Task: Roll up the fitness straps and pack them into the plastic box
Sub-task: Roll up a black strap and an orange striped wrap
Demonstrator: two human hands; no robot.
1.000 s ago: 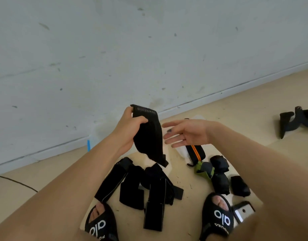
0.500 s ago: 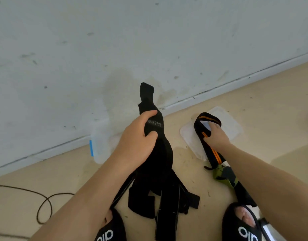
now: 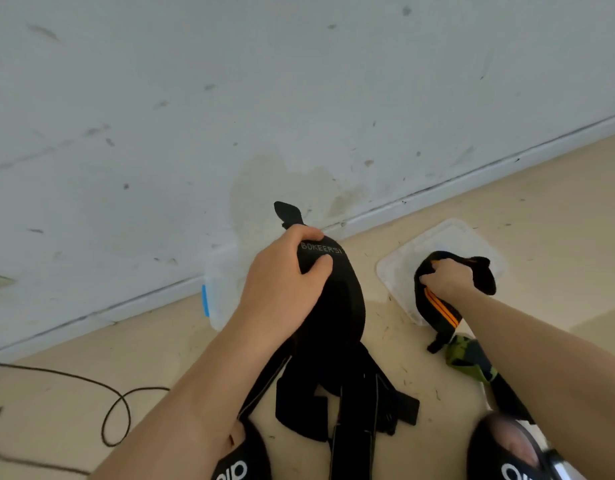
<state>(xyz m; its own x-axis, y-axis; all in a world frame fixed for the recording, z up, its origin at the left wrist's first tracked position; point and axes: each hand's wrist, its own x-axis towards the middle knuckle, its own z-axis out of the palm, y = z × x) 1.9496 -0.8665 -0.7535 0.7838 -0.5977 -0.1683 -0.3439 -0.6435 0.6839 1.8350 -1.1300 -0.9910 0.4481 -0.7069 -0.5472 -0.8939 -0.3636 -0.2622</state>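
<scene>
My left hand (image 3: 285, 285) grips a wide black strap (image 3: 334, 306) printed with white letters, holding it up over the floor. Its tail pokes out above my fingers. My right hand (image 3: 444, 280) grips a black strap with orange stripes (image 3: 439, 306) that lies over the clear plastic lid (image 3: 451, 237). The clear plastic box (image 3: 219, 282) with a blue tag stands by the wall, partly hidden behind my left hand. Several more black straps (image 3: 354, 410) lie in a heap between my feet. A green camouflage strap (image 3: 467, 356) lies under my right forearm.
A white wall with a skirting board runs close behind the box. A black cable (image 3: 115, 410) loops over the beige floor at the left. My black sandals (image 3: 243, 459) show at the bottom edge, left and right (image 3: 507, 452).
My right hand reached out from beside the left and closed on the orange-striped strap on the lid. My left hand kept its strap and now holds it lower down. The view tilted down.
</scene>
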